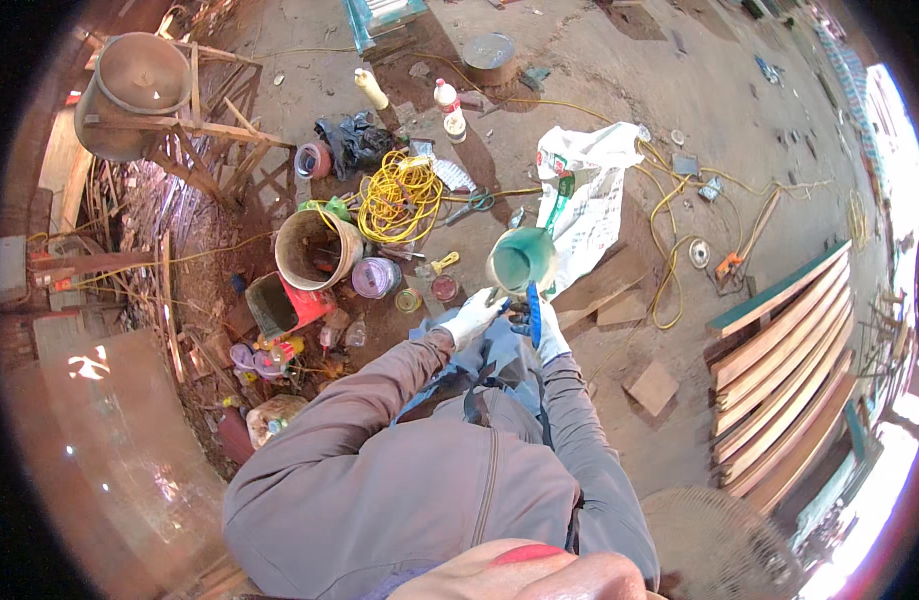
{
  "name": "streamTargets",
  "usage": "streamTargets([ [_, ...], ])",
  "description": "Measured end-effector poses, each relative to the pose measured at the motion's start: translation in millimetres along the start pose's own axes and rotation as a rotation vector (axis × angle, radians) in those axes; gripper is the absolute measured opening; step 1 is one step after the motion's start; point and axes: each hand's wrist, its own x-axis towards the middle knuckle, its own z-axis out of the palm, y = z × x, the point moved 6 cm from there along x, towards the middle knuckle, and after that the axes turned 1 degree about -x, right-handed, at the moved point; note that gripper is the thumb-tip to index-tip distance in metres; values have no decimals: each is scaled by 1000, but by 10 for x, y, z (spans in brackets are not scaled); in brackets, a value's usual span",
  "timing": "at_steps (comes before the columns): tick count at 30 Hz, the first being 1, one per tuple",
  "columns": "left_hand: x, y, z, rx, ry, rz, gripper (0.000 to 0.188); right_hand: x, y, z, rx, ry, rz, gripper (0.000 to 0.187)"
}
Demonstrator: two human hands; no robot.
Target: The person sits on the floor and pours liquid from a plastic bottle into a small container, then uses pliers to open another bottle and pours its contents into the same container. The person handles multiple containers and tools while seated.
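Observation:
Both my hands wear white gloves and meet in front of my chest. My left hand [472, 317] grips the underside of a green metal cup [521, 260] with green liquid inside, part of a spray tool. My right hand [547, 335] holds the tool's blue handle [532, 312] just below the cup. My grey sleeves run up from the lower edge. The tool's body is mostly hidden behind my hands.
On the dirt floor: a coil of yellow cable [399, 195], a brown bucket [314, 250], small paint tins [376, 277], two plastic bottles [449, 108], a white sack [586, 185], scissors [471, 205]. Wooden planks [789, 380] lean at the right. Scrap wood [169, 270] lies at the left.

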Motion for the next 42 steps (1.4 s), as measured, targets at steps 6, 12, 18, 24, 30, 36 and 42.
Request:
streamTargets([
  [6, 734, 1081, 127, 272, -35, 225, 61, 548, -756, -93, 479, 31, -57, 40],
  [12, 1480, 1521, -170, 98, -26, 304, 75, 1174, -1616, -246, 378, 177, -142, 40],
  [18, 1863, 1457, -974, 418, -315, 226, 30, 2110, -2340, -405, 286, 224, 20, 41],
  [24, 1609, 1710, -1599, 425, -535, 176, 33, 3079, -3078, -190, 307, 125, 92, 49],
  [30, 1415, 1654, -1780, 333, -586, -125, 35, 4054, -3647, -77, 159, 89, 200, 44],
  [36, 2095, 1047, -1982, -811, -272, -720, 38, 5806, -3865, -501, 131, 68, 135, 28],
  [42, 4246, -493, -2994, -292, 658, -335, 60, 7312, -4141, -947, -325, 210, -154, 34],
])
